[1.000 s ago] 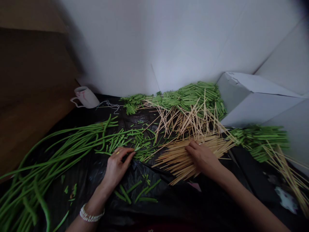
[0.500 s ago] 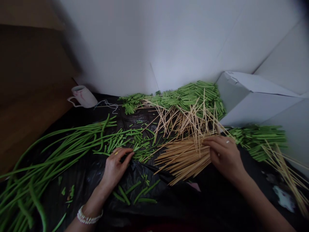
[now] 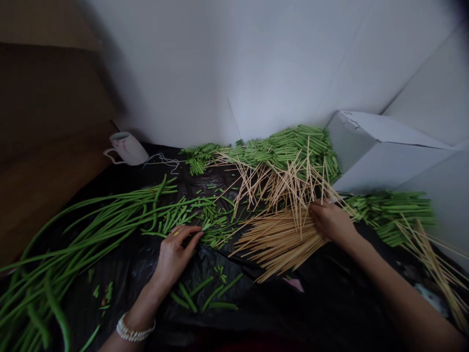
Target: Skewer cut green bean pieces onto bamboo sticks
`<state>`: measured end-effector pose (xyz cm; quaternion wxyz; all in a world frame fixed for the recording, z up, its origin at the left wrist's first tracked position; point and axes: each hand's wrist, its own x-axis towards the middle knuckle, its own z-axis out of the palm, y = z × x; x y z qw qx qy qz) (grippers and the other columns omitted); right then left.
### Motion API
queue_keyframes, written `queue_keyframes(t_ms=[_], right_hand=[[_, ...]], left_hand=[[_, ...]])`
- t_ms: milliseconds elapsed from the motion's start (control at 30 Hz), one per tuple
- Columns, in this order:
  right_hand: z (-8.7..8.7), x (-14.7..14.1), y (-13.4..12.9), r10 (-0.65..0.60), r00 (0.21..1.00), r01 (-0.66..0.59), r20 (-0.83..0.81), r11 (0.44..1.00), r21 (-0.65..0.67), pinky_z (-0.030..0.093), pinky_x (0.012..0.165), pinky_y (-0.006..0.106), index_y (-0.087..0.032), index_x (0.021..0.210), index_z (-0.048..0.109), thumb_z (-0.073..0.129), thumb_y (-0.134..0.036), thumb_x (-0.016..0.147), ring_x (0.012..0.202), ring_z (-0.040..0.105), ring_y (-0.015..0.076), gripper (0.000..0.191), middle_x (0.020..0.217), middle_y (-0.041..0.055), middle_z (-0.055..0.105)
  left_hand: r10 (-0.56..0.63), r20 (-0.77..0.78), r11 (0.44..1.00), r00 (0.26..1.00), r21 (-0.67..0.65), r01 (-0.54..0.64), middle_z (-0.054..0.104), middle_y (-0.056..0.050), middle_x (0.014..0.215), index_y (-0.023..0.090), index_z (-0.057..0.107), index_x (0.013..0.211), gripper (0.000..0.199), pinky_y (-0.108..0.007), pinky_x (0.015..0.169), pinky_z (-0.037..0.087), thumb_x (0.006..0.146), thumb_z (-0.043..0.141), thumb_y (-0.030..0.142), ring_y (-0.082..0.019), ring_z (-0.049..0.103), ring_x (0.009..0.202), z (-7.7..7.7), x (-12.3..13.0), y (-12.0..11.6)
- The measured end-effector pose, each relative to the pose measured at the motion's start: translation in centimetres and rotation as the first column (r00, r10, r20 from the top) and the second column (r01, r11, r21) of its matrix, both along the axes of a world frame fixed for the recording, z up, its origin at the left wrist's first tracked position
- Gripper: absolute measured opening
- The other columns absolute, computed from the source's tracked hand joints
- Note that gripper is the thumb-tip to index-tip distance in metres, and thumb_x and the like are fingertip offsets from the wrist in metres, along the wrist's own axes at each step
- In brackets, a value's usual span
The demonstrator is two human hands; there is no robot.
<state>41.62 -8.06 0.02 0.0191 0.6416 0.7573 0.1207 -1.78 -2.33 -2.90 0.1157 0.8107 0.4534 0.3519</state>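
Note:
My left hand (image 3: 180, 247), with a ring, is closed in a pinch at the near edge of the cut green bean pieces (image 3: 214, 215). A short pale piece of bean (image 3: 207, 226) shows at its fingertips. My right hand (image 3: 330, 218) lies at the upper right end of a pile of bamboo skewers (image 3: 280, 242). Its fingers are curled closed on the skewer ends there, and the fingertips are partly hidden. More skewers (image 3: 274, 186) stick out toward me from the rows of bean pieces threaded on them (image 3: 289, 146) along the wall.
Long uncut beans (image 3: 91, 220) spread on the left. A white mug (image 3: 129, 149) with thread stands at the back left. A white box (image 3: 388, 156) and another skewered bean bundle (image 3: 399, 210) are at right. Black plastic (image 3: 146, 313) covers the surface; loose bean pieces (image 3: 205, 293) lie in front.
My right hand has shifted slightly up and away from me, toward the far end of the skewer pile, its fingers curling more. My left hand has stayed in place.

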Motion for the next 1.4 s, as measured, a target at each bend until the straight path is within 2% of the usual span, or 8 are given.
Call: queue_keyframes(t_ms=[200, 400, 500, 633, 800, 1167, 1400], right_hand=[[-0.2, 0.7, 1.0, 0.040, 0.999, -0.039, 0.003, 0.997, -0.061, 0.038, 0.076, 0.033, -0.018, 0.074, 0.057, 0.045, -0.002, 0.072, 0.080, 0.053, 0.0222, 0.020, 0.080, 0.0079, 0.062], [0.5, 1.2, 1.7, 0.051, 0.999, -0.049, 0.010, 0.989, -0.139, 0.039, 0.069, 0.032, -0.017, 0.076, 0.061, 0.046, -0.004, 0.070, 0.074, 0.055, 0.0213, 0.021, 0.083, 0.0100, 0.063], [0.9, 1.2, 2.1, 0.046, 0.999, -0.043, 0.014, 0.982, -0.183, 0.038, 0.066, 0.031, -0.017, 0.076, 0.062, 0.047, -0.002, 0.067, 0.072, 0.057, 0.0210, 0.023, 0.078, 0.0093, 0.065], [1.3, 1.2, 2.6, 0.025, 1.000, -0.020, 0.018, 0.973, -0.232, 0.039, 0.062, 0.029, -0.014, 0.082, 0.065, 0.048, -0.006, 0.074, 0.070, 0.059, 0.0197, 0.021, 0.078, 0.0105, 0.066], [1.8, 1.0, 2.8, 0.022, 0.999, -0.014, 0.024, 0.961, -0.278, 0.040, 0.066, 0.027, -0.014, 0.080, 0.066, 0.049, -0.009, 0.078, 0.074, 0.060, 0.0184, 0.018, 0.080, 0.0109, 0.066], [1.3, 1.3, 2.3, -0.027, 0.998, 0.045, 0.065, 0.954, -0.296, 0.038, 0.062, 0.025, -0.014, 0.090, 0.063, 0.046, -0.007, 0.080, 0.073, 0.062, 0.0165, 0.020, 0.082, 0.0087, 0.066], [1.3, 0.9, 0.9, -0.022, 0.998, 0.036, 0.058, 0.966, -0.255, 0.038, 0.060, 0.024, -0.015, 0.083, 0.060, 0.042, -0.005, 0.082, 0.071, 0.062, 0.0142, 0.020, 0.093, 0.0086, 0.063]], left_hand=[[-0.008, -0.006, 1.000, 1.000, 0.001, 0.008, 0.070, -0.004, 0.087, 0.021, 0.066, 0.092, 0.014, -0.033, 0.081, 0.050, 0.086, 0.059, 0.030, -0.019, 0.064, 0.086, -0.1, -0.1, 0.0], [-0.011, 0.000, 1.000, 1.000, -0.002, 0.011, 0.069, -0.004, 0.087, 0.020, 0.066, 0.092, 0.013, -0.032, 0.081, 0.049, 0.085, 0.059, 0.029, -0.019, 0.064, 0.085, 0.0, -0.1, 0.0], [-0.017, 0.003, 1.000, 1.000, -0.003, 0.017, 0.069, -0.004, 0.087, 0.020, 0.066, 0.092, 0.013, -0.031, 0.080, 0.049, 0.085, 0.059, 0.029, -0.018, 0.064, 0.084, 0.0, -0.1, 0.0], [-0.024, 0.010, 1.000, 1.000, 0.006, 0.024, 0.069, -0.003, 0.086, 0.019, 0.067, 0.093, 0.014, -0.030, 0.079, 0.050, 0.085, 0.060, 0.029, -0.018, 0.064, 0.083, -0.1, -0.1, 0.0], [-0.020, 0.005, 1.000, 1.000, 0.012, 0.020, 0.070, -0.003, 0.086, 0.020, 0.067, 0.092, 0.014, -0.029, 0.079, 0.050, 0.084, 0.061, 0.029, -0.017, 0.065, 0.083, -0.2, -0.2, 0.1], [-0.012, -0.001, 1.000, 1.000, 0.009, 0.012, 0.070, -0.003, 0.086, 0.019, 0.068, 0.091, 0.014, -0.030, 0.079, 0.050, 0.085, 0.060, 0.029, -0.018, 0.065, 0.082, -0.2, -0.1, 0.0], [-0.009, 0.009, 1.000, 1.000, -0.017, 0.010, 0.070, -0.003, 0.087, 0.020, 0.067, 0.092, 0.014, -0.030, 0.079, 0.049, 0.085, 0.060, 0.029, -0.018, 0.065, 0.083, -0.3, -0.2, 0.0]])
